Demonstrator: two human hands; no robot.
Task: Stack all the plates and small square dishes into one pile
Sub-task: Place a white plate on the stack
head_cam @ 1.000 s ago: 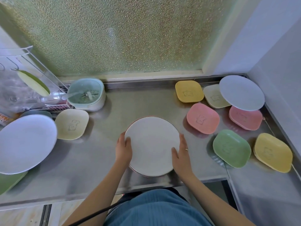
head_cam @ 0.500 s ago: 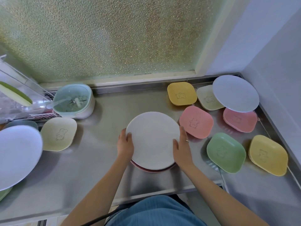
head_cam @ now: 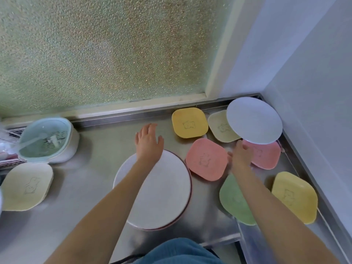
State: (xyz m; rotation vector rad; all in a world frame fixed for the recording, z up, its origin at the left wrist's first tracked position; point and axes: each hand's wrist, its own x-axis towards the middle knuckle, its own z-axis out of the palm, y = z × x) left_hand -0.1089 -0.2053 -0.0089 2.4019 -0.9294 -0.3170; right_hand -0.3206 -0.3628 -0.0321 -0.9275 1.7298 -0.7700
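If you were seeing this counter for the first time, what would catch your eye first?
Two bare arms reach out across a steel counter: the left hand hovers open past the round white plate pile at centre, and the right hand reaches between the two pink square dishes. Pastel square dishes cluster at the right, and a large white plate overlaps two of them in the back corner.

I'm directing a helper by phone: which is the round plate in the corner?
Look to the far right corner of the steel counter, where the walls meet. The pale round plate there overlaps a cream square dish and a pink one; its neighbours are all square.
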